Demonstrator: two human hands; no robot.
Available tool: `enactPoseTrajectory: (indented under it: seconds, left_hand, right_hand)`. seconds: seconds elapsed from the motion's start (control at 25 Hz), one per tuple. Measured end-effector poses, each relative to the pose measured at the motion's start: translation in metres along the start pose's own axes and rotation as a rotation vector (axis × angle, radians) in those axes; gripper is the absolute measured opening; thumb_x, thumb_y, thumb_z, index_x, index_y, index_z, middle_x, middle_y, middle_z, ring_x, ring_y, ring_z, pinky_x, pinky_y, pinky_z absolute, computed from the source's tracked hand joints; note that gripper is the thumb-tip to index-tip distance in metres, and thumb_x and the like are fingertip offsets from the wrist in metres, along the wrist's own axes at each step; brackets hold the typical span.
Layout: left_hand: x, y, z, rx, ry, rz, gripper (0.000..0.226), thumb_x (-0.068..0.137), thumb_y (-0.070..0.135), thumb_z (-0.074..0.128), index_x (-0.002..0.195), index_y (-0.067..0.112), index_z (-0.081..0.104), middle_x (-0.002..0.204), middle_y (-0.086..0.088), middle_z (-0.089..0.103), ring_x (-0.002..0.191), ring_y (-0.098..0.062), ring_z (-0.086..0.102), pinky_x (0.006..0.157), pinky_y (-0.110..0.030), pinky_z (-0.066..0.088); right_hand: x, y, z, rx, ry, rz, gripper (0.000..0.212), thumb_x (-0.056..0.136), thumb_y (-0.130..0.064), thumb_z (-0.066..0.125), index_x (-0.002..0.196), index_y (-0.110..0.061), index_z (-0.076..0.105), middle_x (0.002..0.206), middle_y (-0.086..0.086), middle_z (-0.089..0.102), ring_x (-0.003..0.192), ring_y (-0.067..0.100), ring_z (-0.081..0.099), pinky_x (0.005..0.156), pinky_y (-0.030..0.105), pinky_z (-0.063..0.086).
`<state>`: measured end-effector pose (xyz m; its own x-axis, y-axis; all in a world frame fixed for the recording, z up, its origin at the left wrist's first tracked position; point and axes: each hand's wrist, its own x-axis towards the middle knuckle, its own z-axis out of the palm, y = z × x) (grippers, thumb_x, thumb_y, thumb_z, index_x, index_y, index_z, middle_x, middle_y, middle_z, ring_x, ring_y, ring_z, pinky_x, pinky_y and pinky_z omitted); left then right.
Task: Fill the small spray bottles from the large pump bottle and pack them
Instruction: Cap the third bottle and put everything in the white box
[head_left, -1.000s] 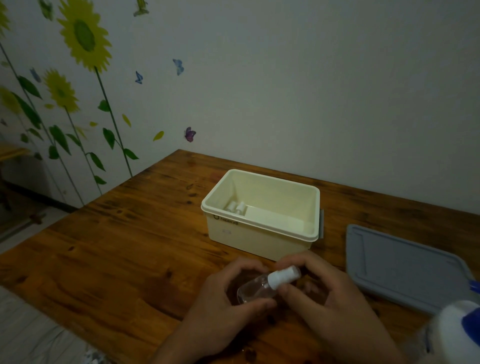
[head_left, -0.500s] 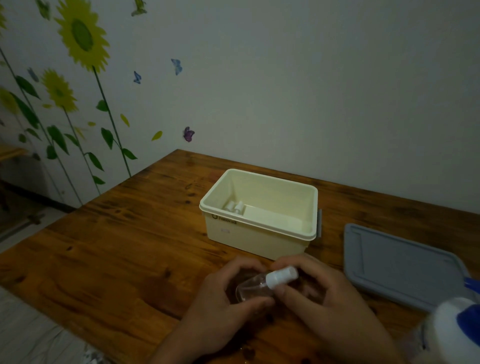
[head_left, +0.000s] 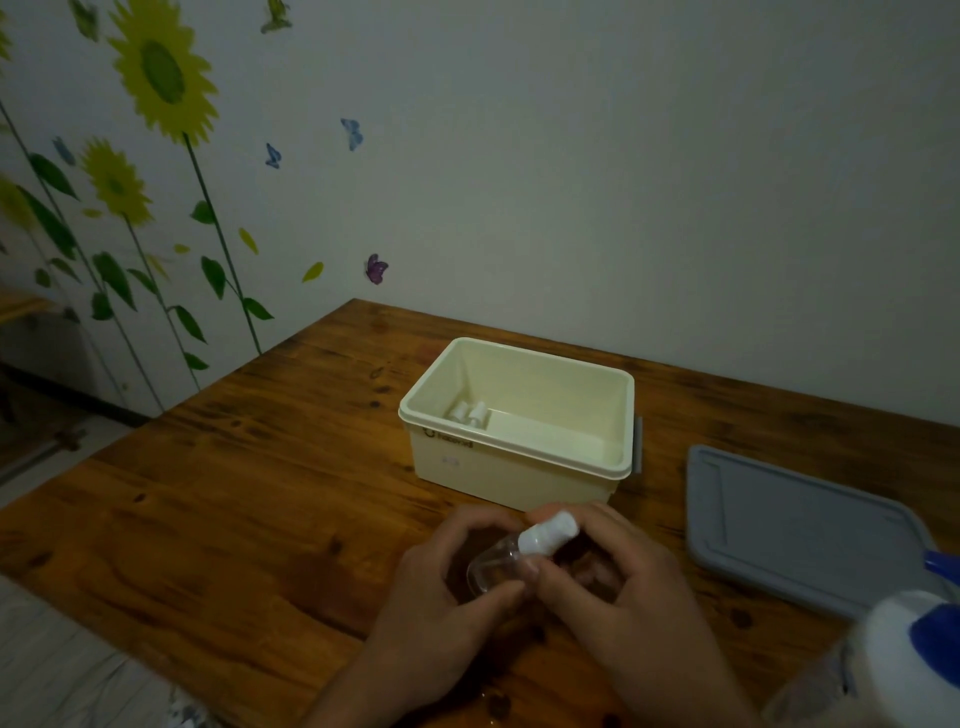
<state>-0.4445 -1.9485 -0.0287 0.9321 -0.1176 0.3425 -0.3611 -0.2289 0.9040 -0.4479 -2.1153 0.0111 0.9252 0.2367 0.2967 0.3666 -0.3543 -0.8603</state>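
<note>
A small clear spray bottle (head_left: 493, 566) with a white cap (head_left: 548, 532) is tilted between both hands, just in front of the cream box. My left hand (head_left: 441, 613) grips its clear body. My right hand (head_left: 623, 587) pinches the white cap end between thumb and fingers. The cream plastic box (head_left: 519, 467) stands open behind the hands, with two small white-capped bottles (head_left: 467, 413) lying in its left end. The large pump bottle (head_left: 904, 654), white with a blue pump, stands at the bottom right edge, partly cut off.
The grey box lid (head_left: 800, 525) lies flat to the right of the box. The wooden table (head_left: 208, 519) ends at the left, where the floor shows. A wall with sunflower stickers stands behind.
The hands and the small bottle have stayed in nearly the same place. The right hand's fingers have shifted slightly on the cap.
</note>
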Motion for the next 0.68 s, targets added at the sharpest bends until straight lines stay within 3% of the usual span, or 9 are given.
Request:
enactPoseTrajectory:
  seconds: [0.12, 0.24, 0.48, 0.56, 0.68]
  left_hand:
    - [0.0, -0.001, 0.0, 0.001, 0.001, 0.0, 0.033, 0.07, 0.034, 0.075, 0.099, 0.04, 0.06, 0.098, 0.008, 0.069, 0.092, -0.014, 0.068, 0.076, -0.034, 0.058]
    - [-0.001, -0.002, 0.0, 0.06, -0.022, 0.016, 0.038, 0.078, 0.023, 0.077, 0.101, 0.045, 0.057, 0.1, 0.012, 0.067, 0.091, -0.011, 0.067, 0.073, -0.026, 0.056]
    - [-0.005, 0.004, 0.003, 0.093, 0.044, 0.059, 0.039, 0.075, 0.039, 0.068, 0.105, 0.055, 0.051, 0.108, 0.025, 0.063, 0.095, 0.0, 0.064, 0.072, -0.01, 0.05]
    - [-0.006, 0.004, 0.004, 0.098, 0.076, 0.08, 0.041, 0.074, 0.037, 0.069, 0.107, 0.054, 0.052, 0.109, 0.026, 0.063, 0.096, 0.002, 0.064, 0.073, -0.009, 0.05]
    - [-0.009, 0.006, 0.007, 0.132, 0.09, 0.138, 0.05, 0.076, 0.024, 0.075, 0.113, 0.047, 0.053, 0.114, 0.026, 0.061, 0.102, 0.003, 0.063, 0.077, -0.007, 0.048]
  right_hand:
    - [0.0, 0.001, -0.001, -0.015, -0.014, -0.007, 0.019, 0.08, -0.023, 0.07, 0.094, -0.035, 0.067, 0.094, -0.009, 0.063, 0.088, 0.007, 0.061, 0.072, 0.029, 0.052]
    - [0.001, 0.003, 0.004, -0.037, 0.029, 0.014, 0.014, 0.08, -0.027, 0.069, 0.091, -0.036, 0.067, 0.093, -0.011, 0.064, 0.085, 0.006, 0.061, 0.07, 0.026, 0.052]
    - [0.0, -0.001, 0.015, -0.044, 0.169, 0.0, 0.004, 0.077, -0.029, 0.071, 0.08, -0.031, 0.069, 0.079, -0.006, 0.062, 0.066, 0.009, 0.057, 0.052, 0.011, 0.041]
    - [0.0, 0.001, 0.017, -0.021, 0.195, -0.001, 0.006, 0.077, -0.029, 0.072, 0.081, -0.03, 0.068, 0.078, -0.005, 0.061, 0.061, 0.009, 0.056, 0.05, 0.014, 0.041]
    - [0.0, 0.002, 0.016, 0.033, 0.217, 0.001, 0.012, 0.077, -0.03, 0.074, 0.086, -0.034, 0.068, 0.087, -0.008, 0.064, 0.077, 0.009, 0.064, 0.059, 0.025, 0.054]
